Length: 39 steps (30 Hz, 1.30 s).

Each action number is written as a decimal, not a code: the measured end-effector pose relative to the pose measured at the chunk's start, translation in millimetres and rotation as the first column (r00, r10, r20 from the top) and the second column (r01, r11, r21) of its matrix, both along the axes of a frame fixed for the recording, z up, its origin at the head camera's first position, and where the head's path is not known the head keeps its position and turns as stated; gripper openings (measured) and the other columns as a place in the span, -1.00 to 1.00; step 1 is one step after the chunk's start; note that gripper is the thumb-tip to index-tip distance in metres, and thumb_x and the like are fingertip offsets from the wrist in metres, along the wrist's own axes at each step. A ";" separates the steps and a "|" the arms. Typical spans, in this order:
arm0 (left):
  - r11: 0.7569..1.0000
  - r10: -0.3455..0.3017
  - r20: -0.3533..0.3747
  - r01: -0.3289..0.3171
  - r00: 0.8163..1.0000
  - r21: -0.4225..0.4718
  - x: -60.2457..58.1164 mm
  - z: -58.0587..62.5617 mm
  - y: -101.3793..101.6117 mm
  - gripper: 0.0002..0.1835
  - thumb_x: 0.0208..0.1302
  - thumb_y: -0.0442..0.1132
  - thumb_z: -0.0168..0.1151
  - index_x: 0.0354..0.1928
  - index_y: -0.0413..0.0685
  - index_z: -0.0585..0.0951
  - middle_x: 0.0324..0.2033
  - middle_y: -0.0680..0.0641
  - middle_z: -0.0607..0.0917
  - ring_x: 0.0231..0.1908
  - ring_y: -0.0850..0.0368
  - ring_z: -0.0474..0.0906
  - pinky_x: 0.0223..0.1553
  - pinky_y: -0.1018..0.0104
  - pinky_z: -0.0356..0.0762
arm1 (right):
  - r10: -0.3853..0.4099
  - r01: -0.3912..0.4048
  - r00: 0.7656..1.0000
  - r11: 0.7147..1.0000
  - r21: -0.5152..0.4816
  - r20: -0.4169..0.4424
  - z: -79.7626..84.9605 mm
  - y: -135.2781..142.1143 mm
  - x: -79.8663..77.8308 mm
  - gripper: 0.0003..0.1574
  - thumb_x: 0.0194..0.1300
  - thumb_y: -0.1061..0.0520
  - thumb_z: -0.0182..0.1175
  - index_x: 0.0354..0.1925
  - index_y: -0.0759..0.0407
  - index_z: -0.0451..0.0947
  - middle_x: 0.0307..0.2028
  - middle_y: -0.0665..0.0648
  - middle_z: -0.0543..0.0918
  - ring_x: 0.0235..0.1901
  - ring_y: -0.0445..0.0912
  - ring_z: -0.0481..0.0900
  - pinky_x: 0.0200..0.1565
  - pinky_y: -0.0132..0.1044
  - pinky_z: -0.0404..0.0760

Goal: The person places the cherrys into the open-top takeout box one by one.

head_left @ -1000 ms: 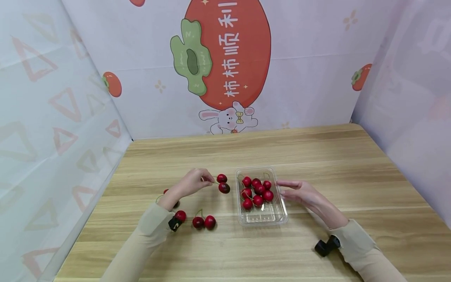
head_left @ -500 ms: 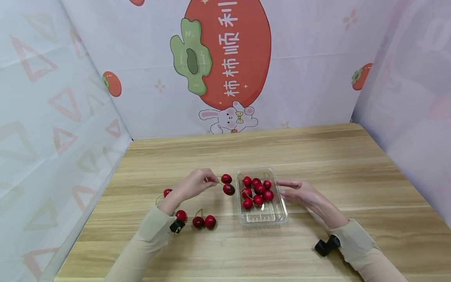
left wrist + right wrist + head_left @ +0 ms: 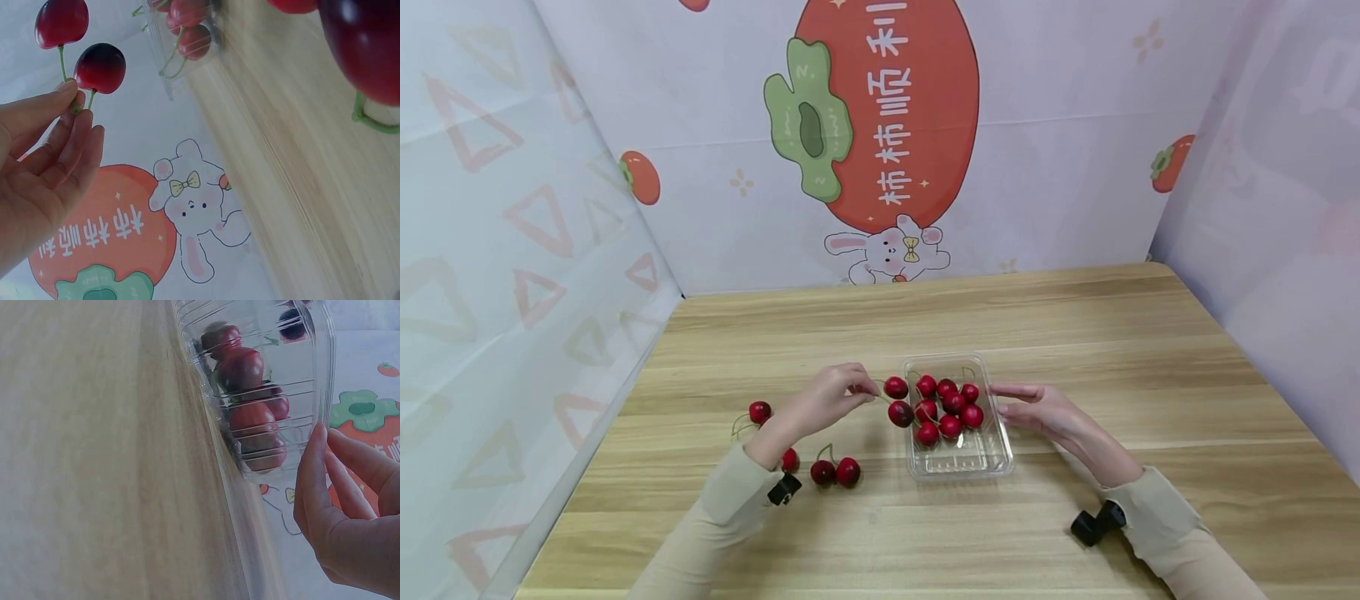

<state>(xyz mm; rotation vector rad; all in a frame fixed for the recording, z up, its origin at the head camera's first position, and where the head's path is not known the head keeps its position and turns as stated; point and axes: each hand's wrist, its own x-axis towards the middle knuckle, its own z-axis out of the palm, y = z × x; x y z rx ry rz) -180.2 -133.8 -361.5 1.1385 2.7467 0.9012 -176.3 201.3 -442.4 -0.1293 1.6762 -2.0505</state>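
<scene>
My left hand [image 3: 835, 398] pinches the green stems of a pair of dark red cherries [image 3: 901, 413] between thumb and fingers. The pair hangs at the left rim of a clear plastic box [image 3: 958, 477], overlapping it in the head view. Inside the box lie several cherries [image 3: 951, 427], mostly toward its far end. On the box's right side, my right hand [image 3: 1052, 417] touches the rim with nearly straight fingertips; the right wrist view shows these fingertips [image 3: 319, 434] right at the edge.
Left of the box, another joined pair of cherries [image 3: 847, 472] lies on the wooden table [image 3: 1075, 325]. More cherries [image 3: 760, 412] lie further left, one partly hidden behind the left wrist. A printed cloth [image 3: 1037, 167] stands behind the table.
My left hand has moved right with the cherry pair, bringing it to the box's left rim. The right hand and the box stay in place.
</scene>
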 end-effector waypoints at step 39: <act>0.984 -0.179 -0.160 0.172 0.971 -0.056 12.7 -17.4 37.7 -0.93 0.04 -0.43 0.23 -0.41 -0.20 0.65 -0.43 -0.02 0.60 -0.34 0.20 0.52 -0.28 0.58 0.45 | 0.006 -0.004 1.000 0.996 -0.085 0.026 0.9 0.2 1.6 -0.60 0.08 0.46 0.09 -0.14 0.13 0.57 -0.17 -0.02 0.62 -0.22 -0.15 0.60 -0.09 -0.32 0.51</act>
